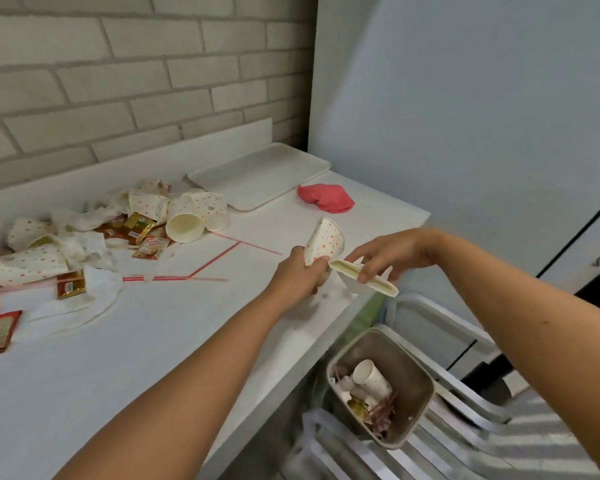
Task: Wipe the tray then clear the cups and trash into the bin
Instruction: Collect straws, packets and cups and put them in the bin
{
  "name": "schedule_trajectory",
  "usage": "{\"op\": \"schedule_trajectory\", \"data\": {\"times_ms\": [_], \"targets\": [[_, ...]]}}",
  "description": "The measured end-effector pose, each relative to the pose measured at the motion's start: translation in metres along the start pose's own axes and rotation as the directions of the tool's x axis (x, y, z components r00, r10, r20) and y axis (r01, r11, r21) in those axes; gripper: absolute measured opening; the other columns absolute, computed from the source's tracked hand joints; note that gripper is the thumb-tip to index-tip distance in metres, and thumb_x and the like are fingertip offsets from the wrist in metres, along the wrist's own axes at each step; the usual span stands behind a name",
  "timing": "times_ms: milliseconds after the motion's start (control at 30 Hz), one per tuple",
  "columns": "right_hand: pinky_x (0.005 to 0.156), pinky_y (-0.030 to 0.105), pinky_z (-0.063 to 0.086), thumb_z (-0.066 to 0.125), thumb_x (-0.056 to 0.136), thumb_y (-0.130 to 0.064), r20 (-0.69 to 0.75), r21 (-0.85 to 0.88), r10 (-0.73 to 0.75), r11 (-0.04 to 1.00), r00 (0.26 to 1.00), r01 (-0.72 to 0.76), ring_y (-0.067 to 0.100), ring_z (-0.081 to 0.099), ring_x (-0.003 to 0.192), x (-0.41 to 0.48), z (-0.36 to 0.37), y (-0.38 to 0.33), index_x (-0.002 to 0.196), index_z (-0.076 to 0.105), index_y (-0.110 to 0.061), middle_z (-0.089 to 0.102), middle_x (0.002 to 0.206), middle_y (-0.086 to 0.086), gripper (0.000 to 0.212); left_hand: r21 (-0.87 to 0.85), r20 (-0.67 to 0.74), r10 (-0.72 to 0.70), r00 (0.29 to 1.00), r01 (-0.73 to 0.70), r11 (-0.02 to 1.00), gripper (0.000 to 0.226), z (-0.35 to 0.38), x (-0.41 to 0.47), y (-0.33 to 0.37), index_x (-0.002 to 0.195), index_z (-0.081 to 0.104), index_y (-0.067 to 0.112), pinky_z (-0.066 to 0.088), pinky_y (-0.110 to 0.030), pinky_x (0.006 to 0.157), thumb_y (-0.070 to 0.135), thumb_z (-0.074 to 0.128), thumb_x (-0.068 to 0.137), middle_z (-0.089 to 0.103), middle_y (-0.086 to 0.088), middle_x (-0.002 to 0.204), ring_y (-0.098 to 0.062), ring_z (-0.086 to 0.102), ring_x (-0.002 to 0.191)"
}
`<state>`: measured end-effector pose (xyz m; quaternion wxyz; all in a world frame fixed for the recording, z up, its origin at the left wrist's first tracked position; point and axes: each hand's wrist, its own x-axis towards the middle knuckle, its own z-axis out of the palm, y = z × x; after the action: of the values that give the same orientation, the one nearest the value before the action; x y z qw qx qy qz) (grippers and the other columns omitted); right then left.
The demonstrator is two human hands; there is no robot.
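Left hand (300, 275) grips a dotted cup (324, 245) at centre frame while the right hand (392, 254) pinches a flattened cup (368, 284) just beside it, at the table (118, 358) edge. The bin (413, 382) sits below at lower right. The tray (257, 176) and a pink cloth (326, 198) lie behind, and more cups and wrappers (146, 226) are piled at left.
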<state>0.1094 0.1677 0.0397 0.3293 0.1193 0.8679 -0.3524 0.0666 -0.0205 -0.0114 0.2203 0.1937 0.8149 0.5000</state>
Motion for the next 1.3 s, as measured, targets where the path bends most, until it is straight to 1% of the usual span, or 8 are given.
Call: {"op": "schedule_trajectory", "data": {"times_ms": [233,367,467,667,867,1000,1133,1300], "targets": [[0.078,0.033,0.056,0.067,0.069,-0.027,0.177,0.187,0.091,0.974,0.980,-0.124,0.021,0.059,0.098,-0.029,-0.007,0.116,0.113,0.057,-0.024,0.061,0.108,0.004,0.046,0.034,0.226,-0.059,0.972,0.053,0.998,0.045,0.103,0.011,0.006,0.126,0.040,0.006,0.054,-0.034,0.068,0.036,0.046,0.094,0.060,-0.015,0.109,-0.022,0.060,0.071],[0.077,0.034,0.057,0.075,0.057,-0.034,0.226,0.291,0.135,0.936,0.965,-0.200,0.021,0.060,0.096,-0.032,0.005,0.167,0.131,0.048,-0.013,0.059,0.111,0.008,0.082,-0.061,0.333,-0.201,0.921,0.234,0.970,0.045,0.153,0.015,-0.008,0.129,0.041,0.005,0.046,-0.021,0.048,0.034,0.047,0.095,0.059,-0.011,0.092,-0.015,0.056,0.056],[0.080,0.037,0.056,0.070,0.068,-0.034,0.221,0.393,0.161,0.888,0.962,-0.239,0.023,0.060,0.099,-0.023,0.024,0.196,0.130,0.048,-0.014,0.056,0.115,0.008,0.069,-0.103,0.420,-0.348,0.838,0.425,0.899,0.051,0.179,0.016,-0.032,0.132,0.041,0.002,0.043,-0.019,0.042,0.034,0.050,0.094,0.051,-0.008,0.082,-0.014,0.054,0.052],[0.094,0.041,0.051,0.064,0.081,-0.040,0.132,0.562,0.175,0.797,0.976,-0.219,0.027,0.055,0.109,0.002,0.070,0.214,0.129,0.046,-0.014,0.049,0.123,0.010,0.058,-0.113,0.385,-0.583,0.716,0.663,0.740,0.049,0.193,0.013,-0.084,0.132,0.045,0.004,0.050,-0.021,0.042,0.037,0.049,0.095,0.054,-0.013,0.108,-0.019,0.056,0.068],[0.103,0.047,0.043,0.051,0.087,-0.059,0.191,0.512,0.259,0.796,0.947,-0.321,0.042,0.040,0.131,0.031,0.093,0.212,0.147,0.026,-0.016,0.030,0.150,0.017,0.078,-0.053,0.368,-0.693,0.620,0.758,0.650,0.061,0.190,0.014,-0.109,0.139,0.034,0.011,0.047,-0.045,0.093,0.054,0.029,0.096,0.046,-0.021,0.137,-0.037,0.055,0.116],[0.091,0.043,0.051,0.056,0.088,-0.050,0.166,0.441,0.289,0.834,0.943,-0.333,0.043,0.046,0.126,0.040,0.084,0.209,0.146,0.028,-0.013,0.035,0.146,0.023,0.075,-0.056,0.297,-0.704,0.645,0.748,0.661,0.049,0.180,0.016,-0.108,0.136,0.035,0.005,0.047,-0.034,0.066,0.040,0.028,0.101,0.048,-0.011,0.082,-0.020,0.050,0.067],[0.081,0.039,0.056,0.055,0.091,-0.043,0.082,0.260,0.269,0.924,0.960,-0.281,0.037,0.060,0.110,0.046,0.073,0.192,0.138,0.041,-0.012,0.050,0.135,0.018,0.058,-0.014,0.189,-0.649,0.737,0.663,0.748,0.019,0.173,0.020,-0.104,0.092,0.049,0.000,0.036,-0.022,0.043,0.010,0.034,0.099,0.049,-0.010,0.067,-0.016,0.045,0.051],[0.074,0.036,0.055,0.052,0.094,-0.036,0.104,0.022,0.214,0.976,0.971,-0.218,0.023,0.059,0.083,0.046,0.060,0.149,0.124,0.051,-0.010,0.054,0.094,0.008,0.039,0.148,0.111,-0.485,0.867,0.469,0.871,0.021,0.163,0.022,-0.091,0.082,0.052,0.010,0.040,-0.023,0.045,0.006,0.038,0.096,0.050,-0.006,0.060,-0.015,0.047,0.048]]}}
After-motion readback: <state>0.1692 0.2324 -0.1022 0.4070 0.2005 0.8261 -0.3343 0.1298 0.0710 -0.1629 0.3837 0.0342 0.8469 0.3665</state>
